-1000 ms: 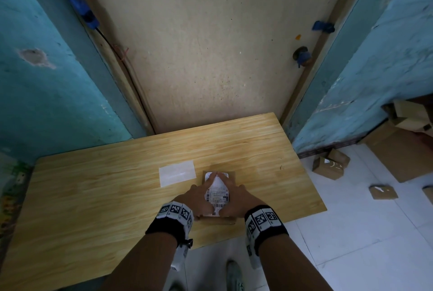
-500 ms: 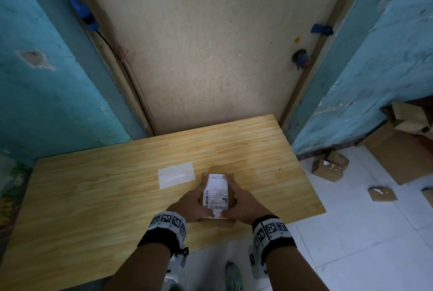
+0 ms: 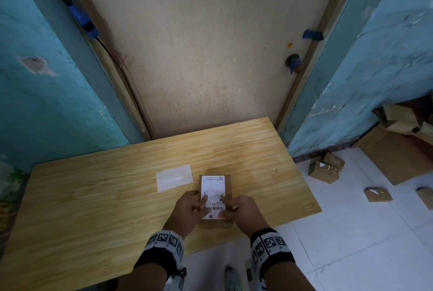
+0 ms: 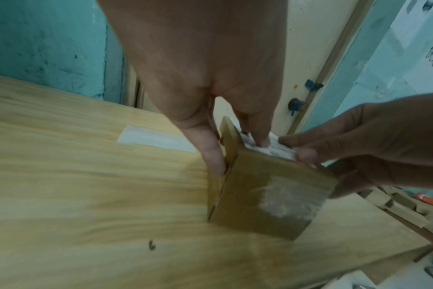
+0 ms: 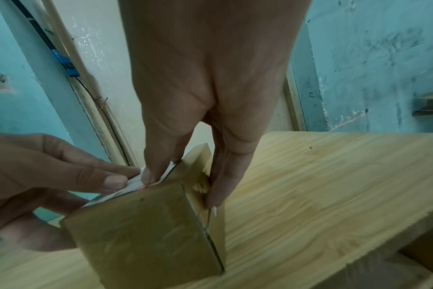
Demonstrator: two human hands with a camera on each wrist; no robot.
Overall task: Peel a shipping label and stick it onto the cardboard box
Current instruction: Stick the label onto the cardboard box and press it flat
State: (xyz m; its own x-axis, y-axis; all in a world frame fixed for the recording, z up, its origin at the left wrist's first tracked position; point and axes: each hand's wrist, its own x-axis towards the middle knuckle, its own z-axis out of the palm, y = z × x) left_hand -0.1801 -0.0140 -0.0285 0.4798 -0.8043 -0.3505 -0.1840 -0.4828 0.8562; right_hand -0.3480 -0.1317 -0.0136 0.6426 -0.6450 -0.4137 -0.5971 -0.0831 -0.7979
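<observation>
Hands pressing label onto box
Both the left hand point(image 3: 187, 208) and right hand point(image 3: 243, 208) are grasping the cardboard box point(image 3: 228, 187), thumbs flattening the shipping label point(image 3: 213, 187) between them.

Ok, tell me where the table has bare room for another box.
Bare wood on the wooden table left of the white backing sheet, and right of the brown cardboard box. Crowded where both hands press the white shipping label.

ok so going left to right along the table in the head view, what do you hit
backing sheet → left hand → shipping label on the cardboard box → right hand → bare table, then small boxes on the floor beyond its edge
</observation>
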